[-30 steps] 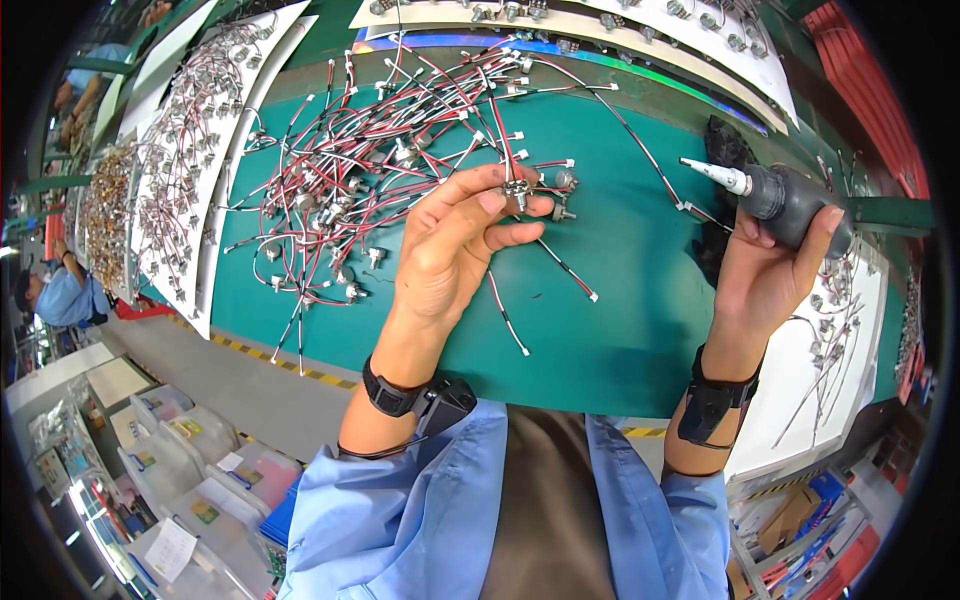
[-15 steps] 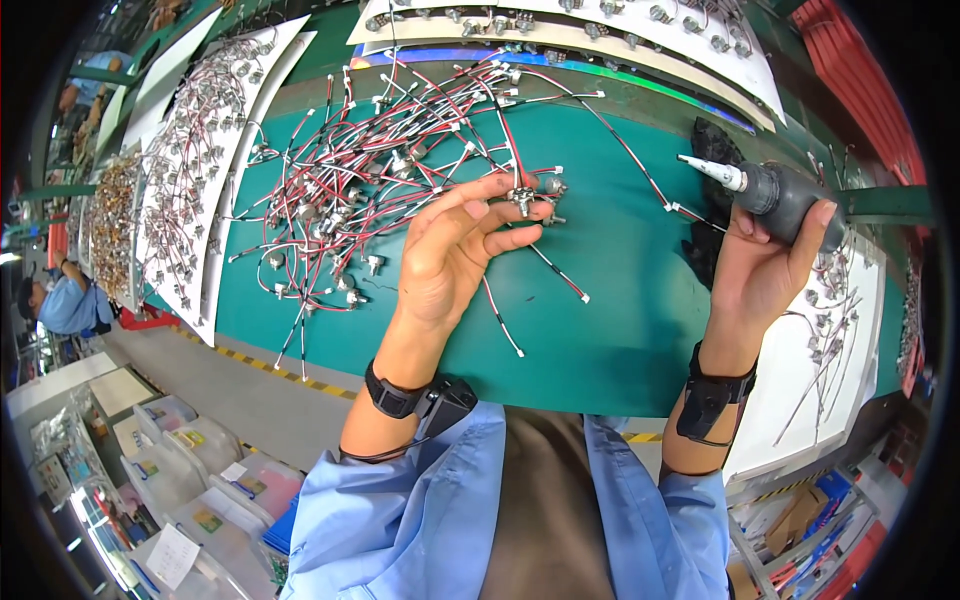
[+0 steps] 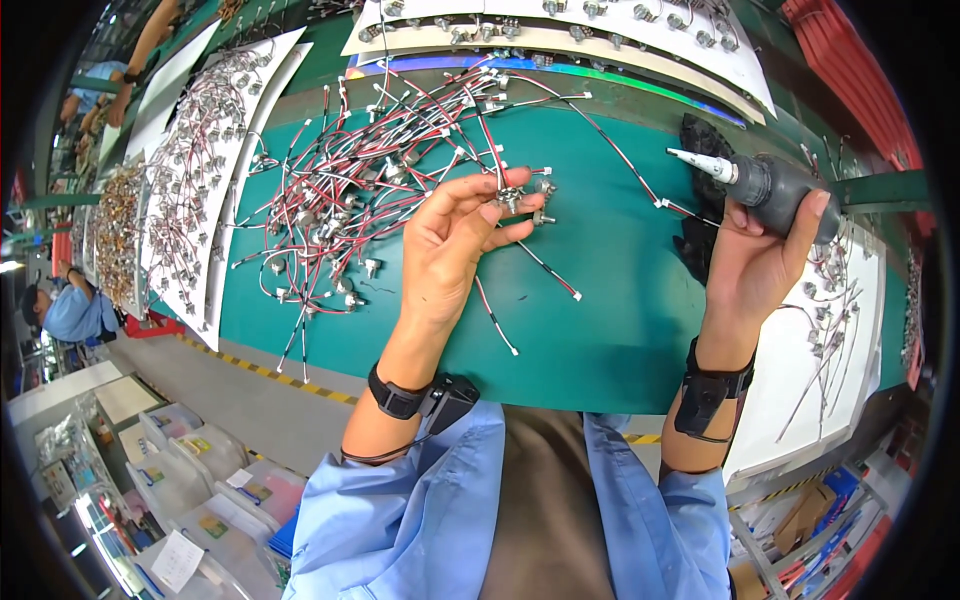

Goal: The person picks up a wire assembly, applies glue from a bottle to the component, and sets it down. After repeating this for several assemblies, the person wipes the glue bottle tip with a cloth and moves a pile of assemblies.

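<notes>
My left hand (image 3: 445,240) is closed over the green mat, pinching a small metal potentiometer (image 3: 511,196) with red, white and black wires. A couple more potentiometers (image 3: 544,217) show at its fingertips, their wires trailing below; the fingers partly hide how they are held. Wrapped round a dark squeeze bottle (image 3: 780,192), my right hand (image 3: 750,260) keeps it tilted, its white nozzle (image 3: 703,164) pointing left, well apart from the potentiometers. Left of my left hand lies a tangled pile of wired potentiometers (image 3: 340,200) on the mat (image 3: 600,330).
White boards (image 3: 190,200) with rows of potentiometers stand at the left; more boards (image 3: 690,75) are at the back. A black cloth-like bundle (image 3: 703,200) lies beside the bottle. Another white board (image 3: 790,400) sits at the right. Plastic bins (image 3: 215,510) are lower left; other people appear far left.
The left thumb and fingers have shifted slightly on the potentiometer, which sits a little further left. The bottle stays nearly still. Another person's arm now shows at the upper left.
</notes>
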{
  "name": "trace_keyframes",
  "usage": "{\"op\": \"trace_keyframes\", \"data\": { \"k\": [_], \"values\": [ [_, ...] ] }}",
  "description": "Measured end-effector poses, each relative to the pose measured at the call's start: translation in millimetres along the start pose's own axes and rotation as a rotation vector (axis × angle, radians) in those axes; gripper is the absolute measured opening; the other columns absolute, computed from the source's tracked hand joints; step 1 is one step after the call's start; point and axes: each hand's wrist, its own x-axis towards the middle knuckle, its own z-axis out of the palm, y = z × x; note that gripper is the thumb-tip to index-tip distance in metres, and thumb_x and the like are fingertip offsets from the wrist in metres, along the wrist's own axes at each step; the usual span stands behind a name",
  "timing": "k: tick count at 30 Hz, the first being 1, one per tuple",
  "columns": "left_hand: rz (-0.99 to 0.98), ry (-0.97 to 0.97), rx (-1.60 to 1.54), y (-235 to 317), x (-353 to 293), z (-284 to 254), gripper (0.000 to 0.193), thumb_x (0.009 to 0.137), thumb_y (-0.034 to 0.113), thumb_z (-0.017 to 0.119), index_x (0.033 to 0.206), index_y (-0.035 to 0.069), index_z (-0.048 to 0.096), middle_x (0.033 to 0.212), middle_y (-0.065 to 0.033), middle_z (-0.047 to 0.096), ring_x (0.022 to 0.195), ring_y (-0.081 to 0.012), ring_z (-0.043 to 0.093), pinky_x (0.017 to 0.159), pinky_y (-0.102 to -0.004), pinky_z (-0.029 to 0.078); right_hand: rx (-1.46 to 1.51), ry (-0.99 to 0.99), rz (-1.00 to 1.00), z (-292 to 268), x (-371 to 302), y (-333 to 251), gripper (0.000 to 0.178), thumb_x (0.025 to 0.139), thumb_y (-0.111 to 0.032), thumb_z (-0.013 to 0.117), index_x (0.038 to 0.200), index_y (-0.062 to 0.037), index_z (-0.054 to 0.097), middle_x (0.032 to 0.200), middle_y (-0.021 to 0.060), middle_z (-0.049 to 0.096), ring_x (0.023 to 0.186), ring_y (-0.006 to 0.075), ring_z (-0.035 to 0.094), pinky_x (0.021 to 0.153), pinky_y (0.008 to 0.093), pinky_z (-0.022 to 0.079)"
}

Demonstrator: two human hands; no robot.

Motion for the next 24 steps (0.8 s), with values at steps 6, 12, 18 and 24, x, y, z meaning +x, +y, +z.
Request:
{"op": "trace_keyframes", "data": {
  "k": [6,12,18,24],
  "values": [
    [-0.004,-0.006,0.012,0.2,-0.1,2.7,0.025,0.085,0.001,0.046,0.110,-0.004,0.051,0.111,-0.0160,0.054,0.099,-0.0288,0.056,0.078,-0.0341,0.052,-0.001,0.013,-0.012,0.9,0.6,-2.0,0.029,0.085,-0.029,0.056,0.098,-0.0053,0.047,0.088,0.0093,0.054,0.054,0.0085,0.038,0.052,0.0203,0.035],
    [0.065,0.019,0.102,2.8,0.0,12.0,0.025,0.084,-0.002,0.049,0.109,-0.005,0.052,0.109,-0.0154,0.055,0.098,-0.0281,0.057,0.077,-0.0320,0.053,-0.008,0.013,-0.028,-2.9,2.4,-5.0,0.028,0.086,-0.030,0.055,0.097,-0.0054,0.046,0.087,0.0090,0.053,0.054,0.0083,0.038,0.052,0.0204,0.035],
    [0.145,0.055,0.132,8.9,-0.7,21.3,0.023,0.083,-0.003,0.050,0.106,-0.006,0.053,0.107,-0.0165,0.056,0.094,-0.0273,0.059,0.073,-0.0314,0.054,0.022,0.015,-0.027,-2.3,2.2,-7.5,0.028,0.086,-0.029,0.054,0.097,-0.0054,0.046,0.087,0.0083,0.053,0.053,0.0080,0.037,0.052,0.0206,0.034],
    [0.185,0.067,0.132,17.5,-2.5,31.5,0.021,0.083,-0.004,0.050,0.104,-0.006,0.052,0.107,-0.0190,0.056,0.093,-0.0275,0.059,0.072,-0.0317,0.054,0.031,0.027,-0.030,-0.6,1.2,-10.2,0.027,0.086,-0.029,0.054,0.098,-0.0057,0.046,0.086,0.0076,0.053,0.053,0.0078,0.037,0.053,0.0204,0.034]
  ]
}}
